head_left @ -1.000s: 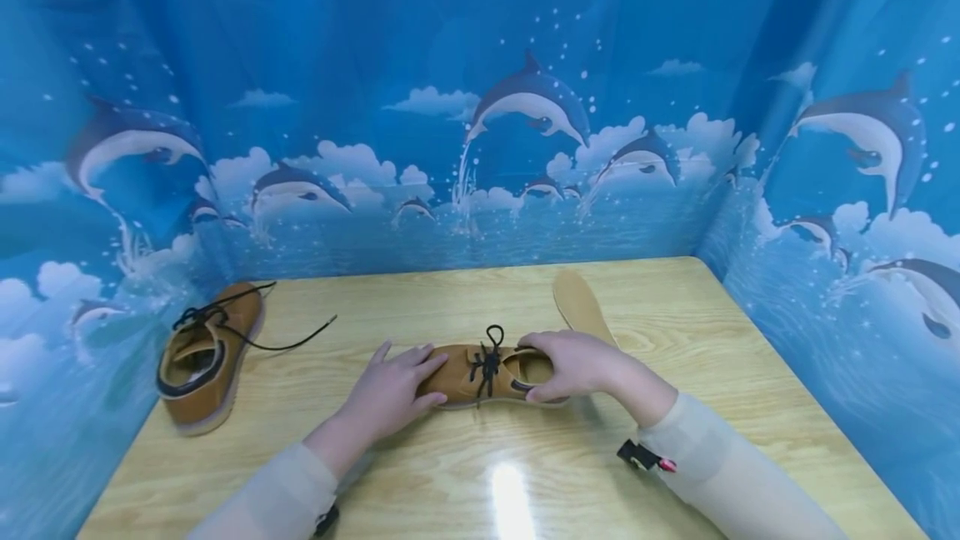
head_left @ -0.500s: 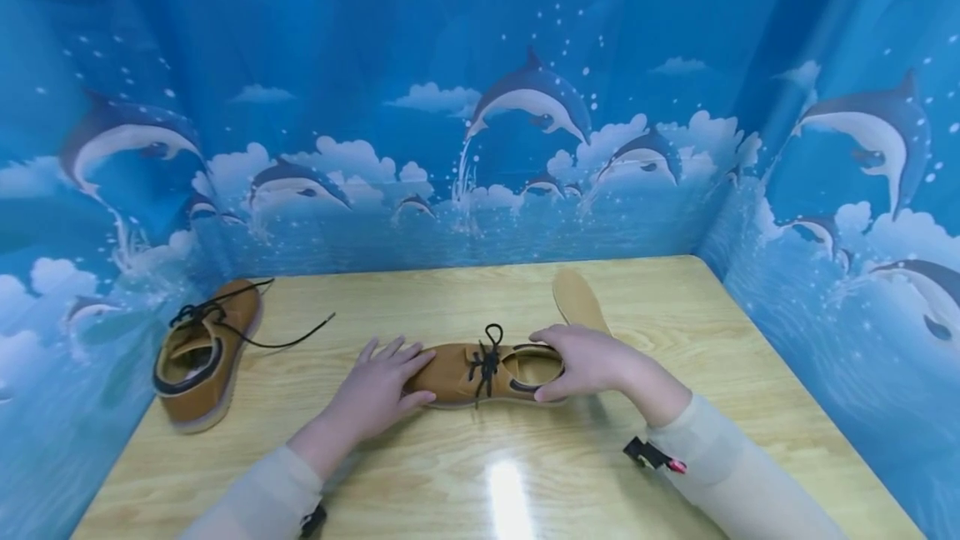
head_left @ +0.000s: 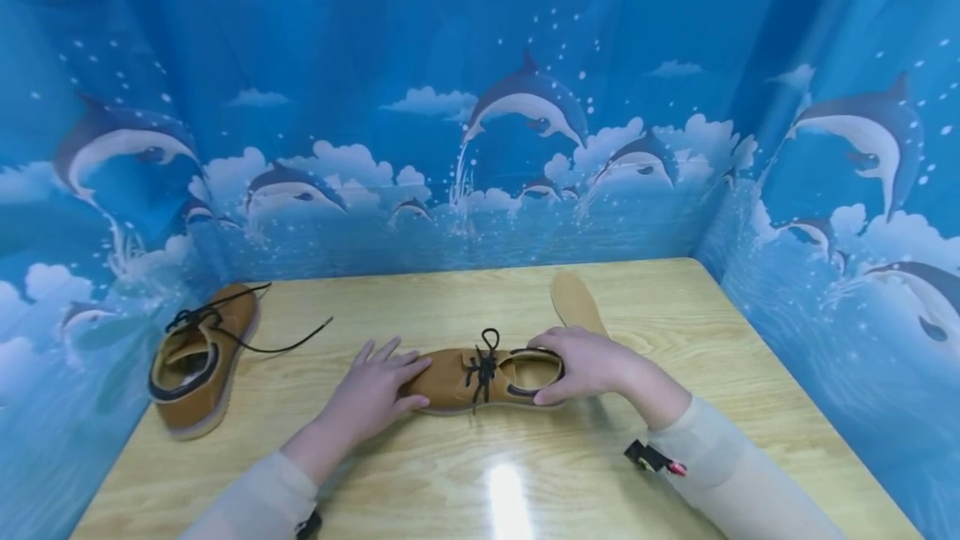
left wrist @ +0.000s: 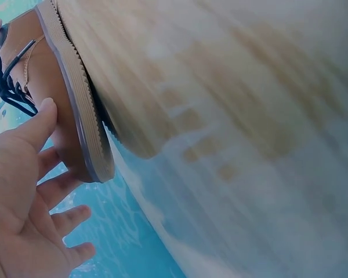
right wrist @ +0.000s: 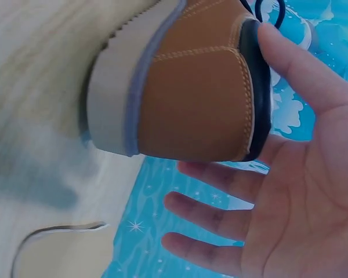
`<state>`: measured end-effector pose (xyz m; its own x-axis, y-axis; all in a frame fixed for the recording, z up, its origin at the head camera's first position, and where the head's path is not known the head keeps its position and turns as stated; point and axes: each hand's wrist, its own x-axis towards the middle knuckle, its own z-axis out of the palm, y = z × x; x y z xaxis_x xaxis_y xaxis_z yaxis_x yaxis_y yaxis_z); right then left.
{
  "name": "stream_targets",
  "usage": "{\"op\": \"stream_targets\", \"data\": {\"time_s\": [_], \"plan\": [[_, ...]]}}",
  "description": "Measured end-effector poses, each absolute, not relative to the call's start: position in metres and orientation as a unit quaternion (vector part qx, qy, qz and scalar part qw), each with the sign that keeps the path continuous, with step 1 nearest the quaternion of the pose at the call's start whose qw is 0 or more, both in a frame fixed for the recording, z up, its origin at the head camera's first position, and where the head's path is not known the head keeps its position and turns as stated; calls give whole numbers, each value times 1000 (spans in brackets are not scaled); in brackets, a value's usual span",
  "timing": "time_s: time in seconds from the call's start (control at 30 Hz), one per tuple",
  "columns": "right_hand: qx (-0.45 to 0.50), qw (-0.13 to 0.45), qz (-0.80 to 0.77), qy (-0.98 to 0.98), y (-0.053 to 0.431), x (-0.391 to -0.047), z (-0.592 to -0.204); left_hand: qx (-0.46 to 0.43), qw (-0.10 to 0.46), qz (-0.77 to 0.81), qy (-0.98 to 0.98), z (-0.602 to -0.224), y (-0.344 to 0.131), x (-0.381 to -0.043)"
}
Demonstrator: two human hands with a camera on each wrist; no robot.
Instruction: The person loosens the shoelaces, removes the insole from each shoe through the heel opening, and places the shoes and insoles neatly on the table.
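A brown lace-up shoe (head_left: 448, 377) stands sole down on the table, its toe to the left, with black laces (head_left: 483, 369) tied over the tongue. My left hand (head_left: 369, 394) holds its toe between thumb and forefinger; the outer fingers spread away from it in the left wrist view. At the heel, my right hand (head_left: 592, 365) grips the collar lightly, thumb on the near side and forefinger on the far side. The right wrist view has the heel (right wrist: 191, 110) close up, the other fingers extended beside it. A tan insole (head_left: 577, 302) lies behind my right hand.
A second brown shoe (head_left: 197, 369) stands at the table's left edge, one long black lace (head_left: 288, 348) trailing right over the wooden tabletop (head_left: 420, 473). A blue dolphin-print curtain (head_left: 360, 148) hangs behind and at both sides.
My left hand has slid a little to the left along the toe, baring more of it. My right hand has shifted slightly, showing more of the shoe's opening. The shoe stays nearly in place.
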<state>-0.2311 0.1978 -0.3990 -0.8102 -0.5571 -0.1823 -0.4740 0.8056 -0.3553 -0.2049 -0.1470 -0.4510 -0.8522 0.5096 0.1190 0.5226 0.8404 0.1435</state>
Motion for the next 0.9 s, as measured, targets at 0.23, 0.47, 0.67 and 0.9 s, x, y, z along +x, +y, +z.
{"op": "stream_targets", "data": {"time_s": [0.23, 0.47, 0.67, 0.9], "plan": [[-267, 119, -166, 942, 185, -237, -377, -268, 46, -91, -958, -451, -146, -204], [-312, 86, -165, 932, 158, -254, -362, -265, 46, -100, -958, -451, -145, -203], [-360, 121, -176, 908, 134, -275, -368, -264, 49, -99, -958, -451, -145, -203], [-361, 166, -123, 909, 114, -285, -373, -260, 43, -96, -960, -452, -144, -202]]}}
